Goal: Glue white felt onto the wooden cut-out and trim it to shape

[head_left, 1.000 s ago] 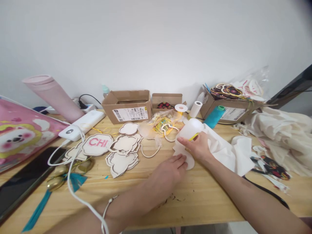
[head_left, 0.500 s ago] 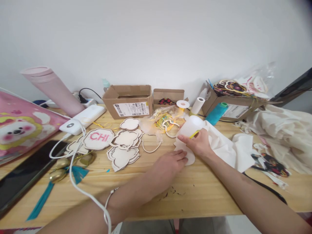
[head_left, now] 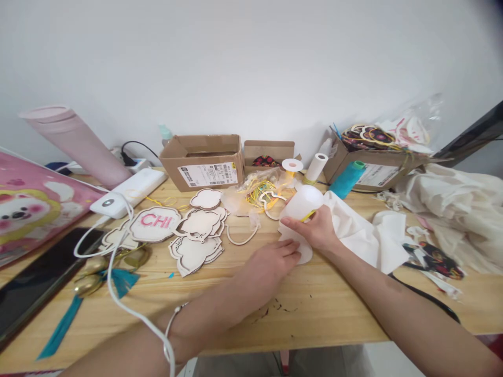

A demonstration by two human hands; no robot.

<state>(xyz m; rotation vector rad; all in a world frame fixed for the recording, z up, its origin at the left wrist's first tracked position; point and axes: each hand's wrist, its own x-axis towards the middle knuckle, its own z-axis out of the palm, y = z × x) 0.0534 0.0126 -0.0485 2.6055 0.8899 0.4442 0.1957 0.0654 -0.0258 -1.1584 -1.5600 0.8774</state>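
Observation:
My left hand (head_left: 271, 264) lies with its fingers out flat on a white cloud-shaped piece (head_left: 303, 250) on the wooden table. Just right of it, my right hand (head_left: 314, 228) is closed around a white translucent cylinder (head_left: 302, 203), which leans over the back part of that piece. A yellow strip shows between the cylinder and my right fingers. White cloth (head_left: 356, 230) lies against the right side of my right hand. Several pale cloud-shaped pieces (head_left: 200, 225) are stacked left of my hands, beside a piece with pink letters CHI (head_left: 155, 224).
Behind stand an open cardboard box (head_left: 208, 173), a white spool (head_left: 293, 165), a white roll (head_left: 316, 166), a teal thread cone (head_left: 348, 179) and a filled box (head_left: 377, 175). A white cable (head_left: 129, 309) crosses my left forearm. At left lies a black tablet-like device (head_left: 43, 283).
The whole view has shifted slightly, so things sit a little further left. Both hands keep their places on the piece and the cylinder.

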